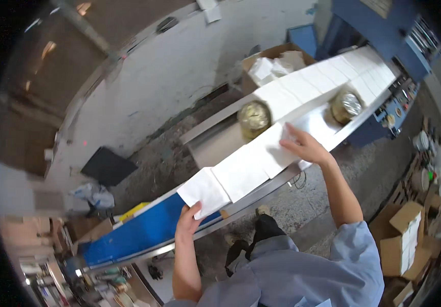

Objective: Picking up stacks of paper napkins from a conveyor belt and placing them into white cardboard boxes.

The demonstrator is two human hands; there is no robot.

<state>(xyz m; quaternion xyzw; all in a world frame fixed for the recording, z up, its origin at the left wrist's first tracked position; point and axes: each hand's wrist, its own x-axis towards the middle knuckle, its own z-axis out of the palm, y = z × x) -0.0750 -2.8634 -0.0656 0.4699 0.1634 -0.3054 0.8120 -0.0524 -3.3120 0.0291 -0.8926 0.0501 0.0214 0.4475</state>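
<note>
A row of white folded-paper stacks [241,171] lies slantwise in front of me, along the near edge of a metal table. At its left end my left hand [188,220] is closed on the corner of the last stack, thumb on top. My right hand [306,146] grips the row farther right, thumb and fingers on the paper; its lower fingers are hidden. Just beyond the row stands a round jar-like weight [254,119] with a gold foil-like top. A similar round weight [346,106] with a silvery top stands farther right.
More white stacks [307,82] line the table's far side, leading to a blue machine [353,25]. A blue conveyor belt [138,230] runs off to the lower left. Behind the table is a carton of white paper [276,64]; another open carton [404,235] stands at right.
</note>
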